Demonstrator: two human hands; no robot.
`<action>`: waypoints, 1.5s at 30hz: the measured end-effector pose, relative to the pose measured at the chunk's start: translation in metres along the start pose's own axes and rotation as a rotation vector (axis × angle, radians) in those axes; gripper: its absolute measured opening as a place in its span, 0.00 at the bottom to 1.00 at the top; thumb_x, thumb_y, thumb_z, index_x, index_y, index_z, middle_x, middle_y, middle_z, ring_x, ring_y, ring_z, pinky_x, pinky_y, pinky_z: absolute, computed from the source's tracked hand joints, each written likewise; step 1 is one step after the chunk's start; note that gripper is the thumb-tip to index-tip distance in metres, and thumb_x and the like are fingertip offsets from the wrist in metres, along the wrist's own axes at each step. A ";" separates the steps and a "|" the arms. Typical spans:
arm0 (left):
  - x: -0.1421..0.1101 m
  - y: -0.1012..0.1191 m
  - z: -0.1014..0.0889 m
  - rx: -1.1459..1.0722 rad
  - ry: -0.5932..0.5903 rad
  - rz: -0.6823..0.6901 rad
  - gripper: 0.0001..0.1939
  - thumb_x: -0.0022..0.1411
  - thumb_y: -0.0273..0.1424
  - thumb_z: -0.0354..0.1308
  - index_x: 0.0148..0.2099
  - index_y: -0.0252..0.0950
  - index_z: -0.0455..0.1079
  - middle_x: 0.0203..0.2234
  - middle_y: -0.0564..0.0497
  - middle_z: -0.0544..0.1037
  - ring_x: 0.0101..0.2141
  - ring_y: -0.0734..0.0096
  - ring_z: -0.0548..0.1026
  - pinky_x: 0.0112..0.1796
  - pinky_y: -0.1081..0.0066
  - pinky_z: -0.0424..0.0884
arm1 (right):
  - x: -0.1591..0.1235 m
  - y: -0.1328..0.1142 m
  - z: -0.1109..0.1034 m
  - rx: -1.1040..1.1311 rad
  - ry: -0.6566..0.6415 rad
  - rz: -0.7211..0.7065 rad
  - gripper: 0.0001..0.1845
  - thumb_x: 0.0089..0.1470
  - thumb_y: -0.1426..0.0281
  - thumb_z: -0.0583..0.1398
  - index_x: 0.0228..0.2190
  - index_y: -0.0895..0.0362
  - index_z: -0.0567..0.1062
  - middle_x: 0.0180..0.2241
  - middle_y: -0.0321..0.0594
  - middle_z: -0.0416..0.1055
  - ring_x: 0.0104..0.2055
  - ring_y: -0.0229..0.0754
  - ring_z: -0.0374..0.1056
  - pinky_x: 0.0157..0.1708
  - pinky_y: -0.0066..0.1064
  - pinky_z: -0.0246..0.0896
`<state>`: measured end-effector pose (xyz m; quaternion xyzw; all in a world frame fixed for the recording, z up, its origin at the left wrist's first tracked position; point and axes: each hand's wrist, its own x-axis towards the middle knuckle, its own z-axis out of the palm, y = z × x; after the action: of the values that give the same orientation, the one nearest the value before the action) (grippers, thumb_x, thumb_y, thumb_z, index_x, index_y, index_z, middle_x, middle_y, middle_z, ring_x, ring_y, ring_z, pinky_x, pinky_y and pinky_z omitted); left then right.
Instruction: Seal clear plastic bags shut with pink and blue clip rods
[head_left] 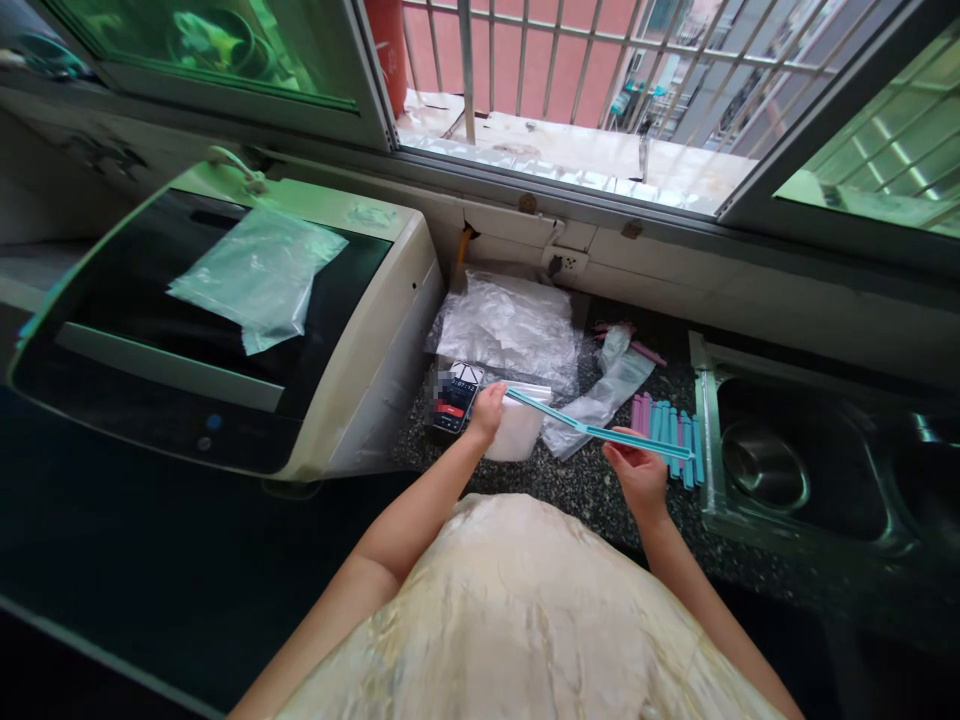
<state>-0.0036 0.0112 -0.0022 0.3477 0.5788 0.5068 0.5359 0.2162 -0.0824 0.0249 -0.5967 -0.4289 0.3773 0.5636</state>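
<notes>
A long light-blue bag sealing clip (581, 427) is unfolded at its hinge and stretches between my two hands. My left hand (489, 412) pinches its left end, close to the top edge of a small clear plastic bag (517, 432); whether it also grips the bag I cannot tell. My right hand (639, 472) is closed around the right arm of the clip. Beneath and beyond that hand, several blue and pink sealing clips (684, 440) lie side by side on the counter. A crumpled clear bag (611, 385) rests between the hands, farther back.
A phone (454, 397) lies left of my left hand. Behind it sits a pile of clear plastic bags (510, 320). A washing machine (375, 330) with a plastic bag (262, 265) on its lid stands left. The metal sink (810, 460) borders the dark speckled counter (577, 485) at right.
</notes>
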 end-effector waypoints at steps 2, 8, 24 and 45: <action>0.001 0.001 -0.001 -0.038 -0.019 -0.010 0.11 0.55 0.33 0.49 0.25 0.33 0.64 0.20 0.54 0.66 0.26 0.75 0.63 0.33 0.73 0.61 | -0.001 -0.004 -0.008 -0.004 0.057 -0.045 0.19 0.36 0.64 0.67 0.33 0.56 0.73 0.29 0.39 0.74 0.29 0.40 0.71 0.33 0.36 0.69; -0.001 0.000 0.002 -0.059 -0.019 -0.026 0.10 0.55 0.32 0.50 0.25 0.33 0.64 0.20 0.54 0.66 0.26 0.75 0.62 0.34 0.73 0.60 | -0.007 -0.020 -0.014 -0.083 0.114 -0.201 0.12 0.43 0.67 0.64 0.32 0.57 0.73 0.33 0.41 0.73 0.33 0.41 0.70 0.34 0.37 0.68; -0.007 -0.002 0.005 -0.095 -0.110 -0.034 0.12 0.54 0.36 0.52 0.23 0.34 0.62 0.18 0.56 0.63 0.25 0.76 0.61 0.32 0.74 0.59 | -0.004 -0.028 -0.004 -0.166 0.115 -0.453 0.05 0.45 0.71 0.62 0.29 0.57 0.73 0.30 0.39 0.72 0.31 0.39 0.70 0.28 0.31 0.68; -0.025 0.025 0.012 -0.075 -0.309 -0.024 0.17 0.50 0.43 0.55 0.22 0.34 0.61 0.17 0.56 0.61 0.22 0.78 0.59 0.27 0.75 0.58 | 0.007 -0.043 0.041 -0.547 -0.215 -0.608 0.05 0.50 0.67 0.58 0.28 0.54 0.73 0.26 0.38 0.70 0.26 0.38 0.65 0.27 0.30 0.63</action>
<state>0.0087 -0.0037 0.0296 0.3942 0.4742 0.4622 0.6373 0.1766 -0.0618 0.0652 -0.5278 -0.7262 0.1261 0.4221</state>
